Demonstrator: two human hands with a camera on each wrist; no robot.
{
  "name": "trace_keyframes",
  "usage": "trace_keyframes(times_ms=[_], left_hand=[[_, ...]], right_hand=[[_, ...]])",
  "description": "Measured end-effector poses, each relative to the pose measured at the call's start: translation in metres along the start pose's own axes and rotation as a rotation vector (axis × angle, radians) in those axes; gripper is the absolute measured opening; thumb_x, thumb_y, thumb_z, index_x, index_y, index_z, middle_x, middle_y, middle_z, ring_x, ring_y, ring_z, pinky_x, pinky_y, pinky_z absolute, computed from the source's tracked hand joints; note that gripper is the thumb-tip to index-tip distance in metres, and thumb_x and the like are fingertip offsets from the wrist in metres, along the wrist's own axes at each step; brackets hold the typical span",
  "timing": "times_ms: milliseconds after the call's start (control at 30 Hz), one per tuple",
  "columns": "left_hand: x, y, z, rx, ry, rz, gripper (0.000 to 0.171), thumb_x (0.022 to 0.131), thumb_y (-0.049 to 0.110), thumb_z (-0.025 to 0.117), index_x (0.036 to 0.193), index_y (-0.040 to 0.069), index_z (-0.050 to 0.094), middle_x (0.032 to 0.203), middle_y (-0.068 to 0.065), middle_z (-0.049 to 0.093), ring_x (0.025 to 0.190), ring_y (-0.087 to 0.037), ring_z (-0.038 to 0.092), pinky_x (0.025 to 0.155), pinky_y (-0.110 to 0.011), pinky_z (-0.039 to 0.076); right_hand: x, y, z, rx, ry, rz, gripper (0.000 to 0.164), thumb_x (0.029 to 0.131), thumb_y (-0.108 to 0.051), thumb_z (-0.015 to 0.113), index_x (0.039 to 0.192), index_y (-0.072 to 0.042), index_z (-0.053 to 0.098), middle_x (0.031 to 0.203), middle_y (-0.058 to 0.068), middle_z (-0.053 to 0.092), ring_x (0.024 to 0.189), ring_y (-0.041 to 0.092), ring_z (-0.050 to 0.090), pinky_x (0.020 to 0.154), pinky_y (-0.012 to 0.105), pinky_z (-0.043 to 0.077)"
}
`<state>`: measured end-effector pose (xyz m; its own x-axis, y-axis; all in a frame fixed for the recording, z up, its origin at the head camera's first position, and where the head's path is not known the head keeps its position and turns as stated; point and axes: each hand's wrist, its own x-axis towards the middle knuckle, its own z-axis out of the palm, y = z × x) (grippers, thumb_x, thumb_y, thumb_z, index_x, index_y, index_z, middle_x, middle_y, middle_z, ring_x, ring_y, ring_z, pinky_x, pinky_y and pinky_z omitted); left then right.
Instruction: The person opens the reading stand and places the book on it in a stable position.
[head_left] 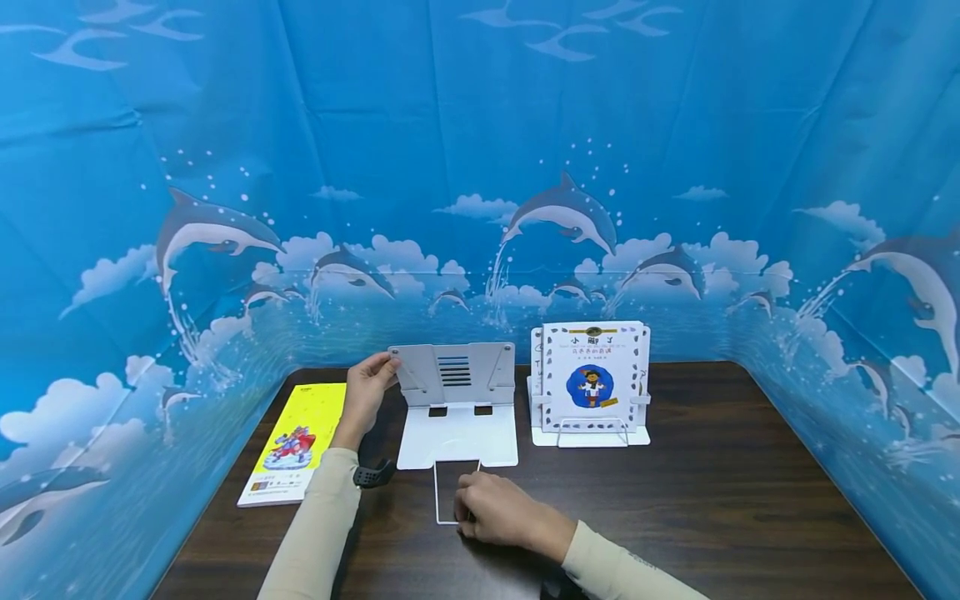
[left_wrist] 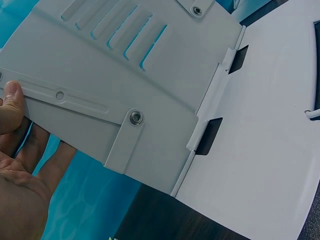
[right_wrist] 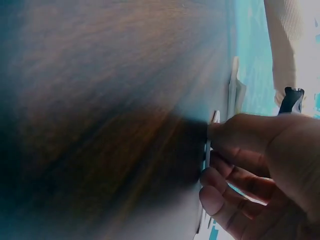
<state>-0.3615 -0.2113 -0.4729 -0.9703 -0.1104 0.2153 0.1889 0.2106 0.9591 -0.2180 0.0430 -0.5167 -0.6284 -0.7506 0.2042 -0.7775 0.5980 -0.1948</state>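
Note:
A white metal book stand (head_left: pixel 457 433) lies unfolded on the table, its slotted back panel (head_left: pixel 480 375) tilted up. My left hand (head_left: pixel 367 392) pinches the panel's upper left corner, the thumb (left_wrist: pixel 12 102) on the riveted face in the left wrist view. A thin white wire loop (head_left: pixel 437 496) sticks out flat from the stand's front edge. At the loop's right side is my right hand (head_left: pixel 498 508), fingers curled; the right wrist view shows thumb and fingers pinching the wire (right_wrist: pixel 208 150).
A yellow-and-white book (head_left: pixel 307 425) lies at the left. On the right, a second white stand (head_left: pixel 588 437) holds an upright picture book (head_left: pixel 592 375) behind its wire loop. A dolphin-print curtain (head_left: pixel 480 208) encloses the dark wooden table (head_left: pixel 712 483).

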Motion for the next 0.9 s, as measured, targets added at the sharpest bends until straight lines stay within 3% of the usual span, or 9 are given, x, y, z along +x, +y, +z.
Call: trace_keyframes(times_ms=[300, 533, 900], left_hand=[[0.000, -0.003, -0.001, -0.002, -0.007, -0.005, 0.035, 0.106, 0.013, 0.065, 0.138, 0.000, 0.067, 0.137, -0.024, 0.067, 0.134, -0.040, 0.065, 0.110, -0.047, 0.053], [-0.001, -0.004, 0.000, 0.004, -0.004, -0.015, 0.034, 0.107, 0.013, 0.065, 0.138, 0.000, 0.068, 0.137, -0.024, 0.068, 0.134, -0.040, 0.065, 0.111, -0.047, 0.053], [0.002, -0.004, -0.001, 0.005, -0.010, 0.002, 0.033, 0.107, 0.011, 0.065, 0.138, 0.000, 0.068, 0.138, -0.023, 0.068, 0.134, -0.040, 0.065, 0.111, -0.048, 0.052]], right_hand=[[0.002, -0.003, 0.004, -0.070, -0.005, -0.011, 0.016, 0.079, -0.017, 0.084, 0.077, -0.023, 0.069, 0.079, -0.015, 0.054, 0.071, -0.002, 0.044, 0.061, 0.010, 0.036], [0.004, 0.000, 0.005, -0.116, 0.047, -0.055, 0.019, 0.077, -0.020, 0.082, 0.074, -0.024, 0.063, 0.076, -0.016, 0.051, 0.067, -0.003, 0.041, 0.053, 0.010, 0.031], [0.012, 0.006, -0.025, 0.050, 0.041, 0.055, 0.017, 0.084, -0.016, 0.079, 0.085, -0.023, 0.064, 0.074, -0.017, 0.057, 0.062, -0.004, 0.043, 0.056, 0.012, 0.034]])
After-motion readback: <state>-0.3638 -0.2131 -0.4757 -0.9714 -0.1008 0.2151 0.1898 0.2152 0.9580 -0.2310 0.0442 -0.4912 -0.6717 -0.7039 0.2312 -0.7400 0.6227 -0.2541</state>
